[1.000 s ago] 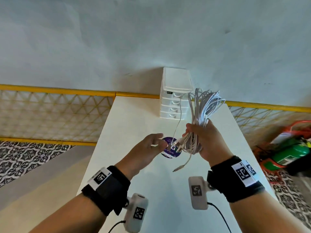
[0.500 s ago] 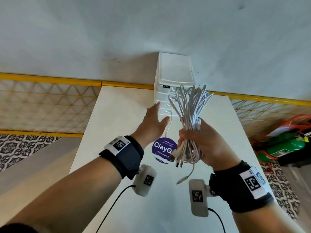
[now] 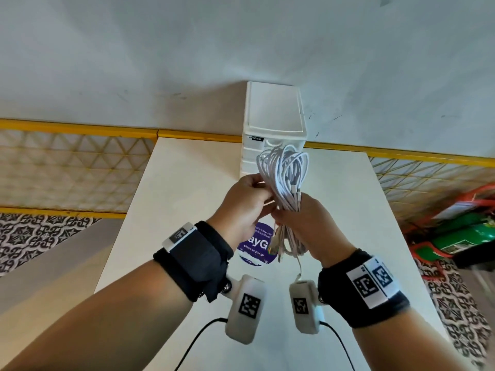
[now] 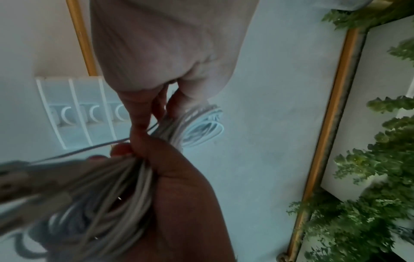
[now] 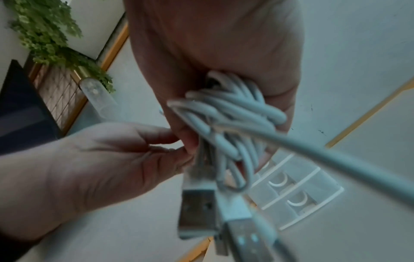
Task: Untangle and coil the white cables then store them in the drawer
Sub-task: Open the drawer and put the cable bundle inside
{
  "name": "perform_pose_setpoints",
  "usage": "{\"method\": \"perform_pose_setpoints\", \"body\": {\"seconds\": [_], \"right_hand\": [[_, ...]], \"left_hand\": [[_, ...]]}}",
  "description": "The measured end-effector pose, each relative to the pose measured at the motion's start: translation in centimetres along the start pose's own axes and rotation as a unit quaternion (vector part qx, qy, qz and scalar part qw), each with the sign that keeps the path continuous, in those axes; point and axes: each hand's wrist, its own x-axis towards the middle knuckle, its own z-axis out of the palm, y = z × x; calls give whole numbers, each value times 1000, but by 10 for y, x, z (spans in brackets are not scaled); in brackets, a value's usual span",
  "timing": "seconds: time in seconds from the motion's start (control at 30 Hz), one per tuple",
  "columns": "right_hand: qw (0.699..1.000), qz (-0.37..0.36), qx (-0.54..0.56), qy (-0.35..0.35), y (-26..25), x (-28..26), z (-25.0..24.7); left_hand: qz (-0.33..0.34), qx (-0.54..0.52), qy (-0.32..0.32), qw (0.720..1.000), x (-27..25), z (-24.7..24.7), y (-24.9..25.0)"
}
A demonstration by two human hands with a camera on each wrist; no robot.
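A coiled bundle of white cables point(image 3: 284, 172) stands upright above the white table point(image 3: 182, 196). My right hand point(image 3: 308, 223) grips its middle, and the loops rise in front of the white drawer unit point(image 3: 273, 116). USB plugs point(image 3: 276, 250) hang below the fist and show close up in the right wrist view point(image 5: 197, 209). My left hand point(image 3: 246, 199) is at the bundle's left side, its fingertips pinching the strands point(image 4: 201, 124) just above the right fist. The drawers point(image 4: 74, 113) look closed; the unit's lower front is hidden behind the cables.
A round purple sticker point(image 3: 254, 253) lies on the table under my hands. The drawer unit stands at the table's far edge against the wall. A yellow-railed lattice fence point(image 3: 80, 127) runs behind. A green cylinder point(image 3: 468, 236) lies on the floor to the right.
My left hand, stretched toward the drawer unit half a second ago, has come back and taken hold of the bundle. The right hand has raised the cables nearer the drawers.
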Motion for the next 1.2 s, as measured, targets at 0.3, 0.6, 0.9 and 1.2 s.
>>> {"method": "perform_pose_setpoints", "body": {"seconds": [0.3, 0.6, 0.9, 1.2], "right_hand": [[998, 16, -46, 46, 10, 31, -7], [980, -56, -180, 68, -51, 134, -70], [924, -10, -379, -60, -37, 183, -67], [866, -13, -492, -84, -49, 190, -66]], "left_hand": [[43, -13, -29, 999, 14, 14, 5], [141, 398, -3, 906, 103, 6, 0], [224, 715, 13, 662, 159, 8, -28], [204, 757, 67, 617, 164, 8, -49]]}}
